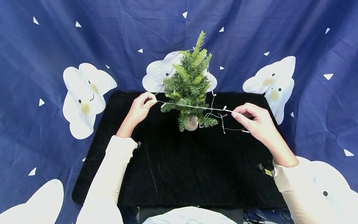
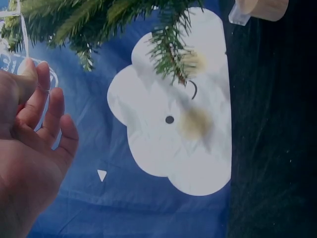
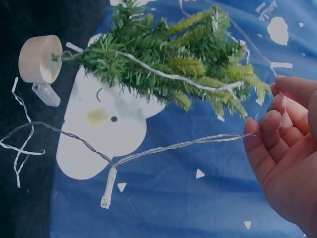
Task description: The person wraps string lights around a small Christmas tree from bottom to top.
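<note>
A small artificial Christmas tree (image 1: 193, 79) stands upright on a round wooden base (image 1: 191, 123) at the far middle of the table. My left hand (image 1: 142, 107) pinches a string of lights (image 1: 201, 108) between thumb and forefinger at the tree's left. At the right, my right hand (image 1: 255, 121) pinches the same string, so a stretch of it crosses the tree's lower front. More wire loops round the back and upper branches. In the right wrist view, a twisted strand with a small clear bulb (image 3: 109, 188) hangs from my right hand, and loose wire (image 3: 22, 134) lies near the base.
A black cloth covers the table (image 1: 195, 168). Behind it hangs a blue curtain (image 1: 126, 28) with white clouds and triangles. A clear plastic piece (image 3: 46, 94) sits beside the wooden base. Cables (image 1: 255, 216) lie below the table's front edge.
</note>
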Action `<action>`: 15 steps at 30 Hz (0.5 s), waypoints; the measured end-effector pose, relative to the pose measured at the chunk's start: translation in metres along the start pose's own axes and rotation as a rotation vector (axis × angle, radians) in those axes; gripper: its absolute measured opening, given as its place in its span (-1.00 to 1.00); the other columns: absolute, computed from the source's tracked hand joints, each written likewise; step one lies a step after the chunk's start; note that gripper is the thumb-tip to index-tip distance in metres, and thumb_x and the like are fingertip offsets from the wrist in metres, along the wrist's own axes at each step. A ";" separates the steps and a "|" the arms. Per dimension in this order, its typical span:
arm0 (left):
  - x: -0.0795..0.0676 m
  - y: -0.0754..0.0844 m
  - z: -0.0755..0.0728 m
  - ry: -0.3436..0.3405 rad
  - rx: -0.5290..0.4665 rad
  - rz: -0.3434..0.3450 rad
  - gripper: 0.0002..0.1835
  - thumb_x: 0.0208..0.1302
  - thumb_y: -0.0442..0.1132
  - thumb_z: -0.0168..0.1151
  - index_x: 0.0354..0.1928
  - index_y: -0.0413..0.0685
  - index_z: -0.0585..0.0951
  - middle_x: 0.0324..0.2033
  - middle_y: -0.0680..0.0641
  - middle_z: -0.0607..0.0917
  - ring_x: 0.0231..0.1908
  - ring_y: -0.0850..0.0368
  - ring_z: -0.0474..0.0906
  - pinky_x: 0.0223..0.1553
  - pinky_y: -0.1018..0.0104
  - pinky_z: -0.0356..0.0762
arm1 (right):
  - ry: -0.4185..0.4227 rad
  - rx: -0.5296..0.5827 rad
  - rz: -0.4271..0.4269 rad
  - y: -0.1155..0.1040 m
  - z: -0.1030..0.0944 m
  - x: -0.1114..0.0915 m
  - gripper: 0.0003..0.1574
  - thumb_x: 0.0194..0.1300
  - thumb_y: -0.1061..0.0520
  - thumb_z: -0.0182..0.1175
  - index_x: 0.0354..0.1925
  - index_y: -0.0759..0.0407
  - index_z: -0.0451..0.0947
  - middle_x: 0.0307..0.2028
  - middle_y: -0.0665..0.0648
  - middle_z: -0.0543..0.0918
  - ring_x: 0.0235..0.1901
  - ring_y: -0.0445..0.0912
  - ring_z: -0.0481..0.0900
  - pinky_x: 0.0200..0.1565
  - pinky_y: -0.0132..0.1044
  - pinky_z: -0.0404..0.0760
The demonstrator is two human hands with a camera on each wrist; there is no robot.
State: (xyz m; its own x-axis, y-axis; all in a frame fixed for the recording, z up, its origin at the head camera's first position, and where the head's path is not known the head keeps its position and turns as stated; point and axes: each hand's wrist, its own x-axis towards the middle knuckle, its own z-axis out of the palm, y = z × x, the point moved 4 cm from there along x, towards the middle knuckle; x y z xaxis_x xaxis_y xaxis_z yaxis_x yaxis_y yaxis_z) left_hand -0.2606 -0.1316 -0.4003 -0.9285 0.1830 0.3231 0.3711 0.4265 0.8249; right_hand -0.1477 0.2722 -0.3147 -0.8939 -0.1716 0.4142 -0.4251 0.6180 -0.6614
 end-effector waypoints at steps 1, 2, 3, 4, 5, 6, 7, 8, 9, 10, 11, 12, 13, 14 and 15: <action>-0.001 0.001 0.002 0.000 -0.007 0.004 -0.86 0.40 -0.24 0.26 -0.24 -0.19 0.60 -0.27 -0.06 0.57 -0.19 0.08 0.44 -0.11 0.36 0.37 | 0.010 0.008 0.013 0.001 -0.002 -0.001 -0.93 0.27 0.24 0.37 -0.30 0.06 0.73 -0.41 -0.27 0.64 -0.41 -0.37 0.53 -0.29 -0.58 0.44; -0.002 0.003 0.003 0.001 -0.005 0.013 -0.87 0.40 -0.23 0.27 -0.24 -0.17 0.60 -0.28 -0.04 0.56 -0.20 0.08 0.44 -0.12 0.36 0.37 | 0.020 0.014 0.023 0.003 -0.003 -0.002 -0.94 0.27 0.24 0.36 -0.30 0.08 0.73 -0.41 -0.28 0.63 -0.43 -0.37 0.52 -0.30 -0.58 0.44; -0.003 0.005 0.004 0.003 -0.003 0.027 -0.88 0.39 -0.24 0.27 -0.24 -0.16 0.62 -0.29 -0.03 0.56 -0.21 0.08 0.43 -0.13 0.35 0.36 | 0.031 0.023 0.033 0.005 -0.005 -0.003 -0.94 0.27 0.25 0.36 -0.29 0.10 0.73 -0.41 -0.30 0.63 -0.43 -0.37 0.52 -0.31 -0.59 0.43; -0.003 0.007 0.006 0.004 0.000 0.041 -0.88 0.39 -0.23 0.28 -0.24 -0.15 0.63 -0.30 -0.02 0.56 -0.21 0.09 0.43 -0.15 0.35 0.36 | 0.043 0.029 0.044 0.006 -0.007 -0.004 -0.94 0.26 0.26 0.36 -0.28 0.12 0.73 -0.41 -0.32 0.63 -0.43 -0.38 0.52 -0.31 -0.59 0.43; -0.004 0.009 0.007 0.004 0.007 0.060 -0.89 0.38 -0.23 0.29 -0.24 -0.13 0.64 -0.31 -0.01 0.57 -0.22 0.10 0.43 -0.16 0.33 0.37 | 0.057 0.041 0.055 0.008 -0.008 -0.005 -0.93 0.26 0.27 0.36 -0.28 0.14 0.73 -0.41 -0.33 0.63 -0.44 -0.39 0.52 -0.32 -0.59 0.42; -0.005 0.011 0.008 0.004 0.011 0.081 -0.91 0.37 -0.23 0.31 -0.25 -0.12 0.65 -0.31 -0.01 0.58 -0.22 0.11 0.42 -0.16 0.32 0.37 | 0.070 0.050 0.063 0.009 -0.010 -0.006 -0.93 0.25 0.28 0.36 -0.27 0.16 0.73 -0.41 -0.34 0.62 -0.44 -0.40 0.52 -0.32 -0.59 0.42; -0.005 0.013 0.009 0.003 0.022 0.103 -0.92 0.36 -0.23 0.31 -0.25 -0.10 0.66 -0.30 0.00 0.61 -0.20 0.12 0.43 -0.16 0.32 0.37 | 0.081 0.056 0.068 0.010 -0.012 -0.007 -0.93 0.25 0.29 0.36 -0.26 0.18 0.72 -0.42 -0.35 0.63 -0.43 -0.40 0.53 -0.31 -0.59 0.42; -0.005 0.015 0.011 0.000 0.032 0.129 -0.93 0.35 -0.24 0.32 -0.26 -0.08 0.68 -0.29 0.00 0.63 -0.18 0.10 0.44 -0.16 0.31 0.38 | 0.090 0.060 0.071 0.011 -0.013 -0.007 -0.93 0.25 0.29 0.36 -0.26 0.20 0.72 -0.42 -0.35 0.63 -0.43 -0.41 0.53 -0.31 -0.60 0.42; -0.005 0.017 0.012 -0.007 0.041 0.151 -0.94 0.34 -0.24 0.33 -0.26 -0.07 0.69 -0.26 0.01 0.65 -0.15 0.09 0.44 -0.14 0.29 0.39 | 0.097 0.069 0.075 0.013 -0.015 -0.008 -0.92 0.25 0.30 0.35 -0.25 0.21 0.72 -0.43 -0.36 0.63 -0.43 -0.41 0.53 -0.29 -0.60 0.42; -0.006 0.019 0.014 -0.015 0.054 0.170 -0.94 0.33 -0.23 0.34 -0.27 -0.04 0.69 -0.24 0.02 0.67 -0.12 0.10 0.46 -0.12 0.28 0.40 | 0.102 0.071 0.077 0.013 -0.016 -0.008 -0.93 0.25 0.30 0.35 -0.25 0.22 0.72 -0.43 -0.36 0.63 -0.43 -0.42 0.53 -0.29 -0.60 0.43; -0.006 0.020 0.016 -0.025 0.070 0.189 -0.95 0.33 -0.22 0.34 -0.27 -0.03 0.70 -0.21 0.03 0.68 -0.10 0.10 0.46 -0.10 0.27 0.41 | 0.105 0.084 0.077 0.014 -0.017 -0.009 -0.93 0.25 0.31 0.35 -0.25 0.24 0.71 -0.44 -0.36 0.63 -0.43 -0.41 0.53 -0.29 -0.60 0.43; -0.006 0.021 0.018 -0.034 0.084 0.204 -0.95 0.32 -0.22 0.35 -0.27 -0.01 0.71 -0.19 0.04 0.69 -0.07 0.10 0.47 -0.09 0.28 0.41 | 0.106 0.086 0.073 0.015 -0.019 -0.010 -0.93 0.25 0.32 0.34 -0.25 0.25 0.71 -0.44 -0.36 0.63 -0.43 -0.41 0.53 -0.29 -0.60 0.43; -0.007 0.021 0.019 -0.042 0.101 0.219 -0.95 0.32 -0.21 0.35 -0.28 0.01 0.71 -0.17 0.05 0.69 -0.05 0.12 0.47 -0.07 0.27 0.42 | 0.106 0.091 0.068 0.017 -0.020 -0.010 -0.94 0.25 0.33 0.34 -0.26 0.26 0.70 -0.43 -0.36 0.63 -0.43 -0.41 0.53 -0.31 -0.60 0.43; -0.007 0.022 0.021 -0.049 0.116 0.235 -0.95 0.32 -0.20 0.35 -0.28 0.02 0.71 -0.17 0.06 0.69 -0.04 0.12 0.47 -0.06 0.26 0.42 | 0.106 0.098 0.054 0.018 -0.021 -0.011 -0.94 0.24 0.35 0.34 -0.27 0.27 0.70 -0.42 -0.34 0.63 -0.43 -0.41 0.53 -0.31 -0.59 0.43; -0.007 0.022 0.022 -0.053 0.129 0.248 -0.95 0.32 -0.19 0.35 -0.29 0.02 0.71 -0.17 0.07 0.69 -0.04 0.15 0.47 -0.04 0.26 0.42 | 0.108 0.106 0.039 0.019 -0.022 -0.012 -0.93 0.23 0.37 0.33 -0.29 0.28 0.69 -0.42 -0.33 0.64 -0.43 -0.40 0.53 -0.32 -0.59 0.43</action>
State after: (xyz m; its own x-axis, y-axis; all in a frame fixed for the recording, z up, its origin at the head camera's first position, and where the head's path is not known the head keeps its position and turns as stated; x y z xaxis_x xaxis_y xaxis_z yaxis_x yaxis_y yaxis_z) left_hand -0.2457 -0.1043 -0.3947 -0.8087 0.3403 0.4798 0.5882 0.4714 0.6571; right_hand -0.1417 0.3023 -0.3185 -0.8921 -0.0622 0.4476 -0.4080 0.5368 -0.7385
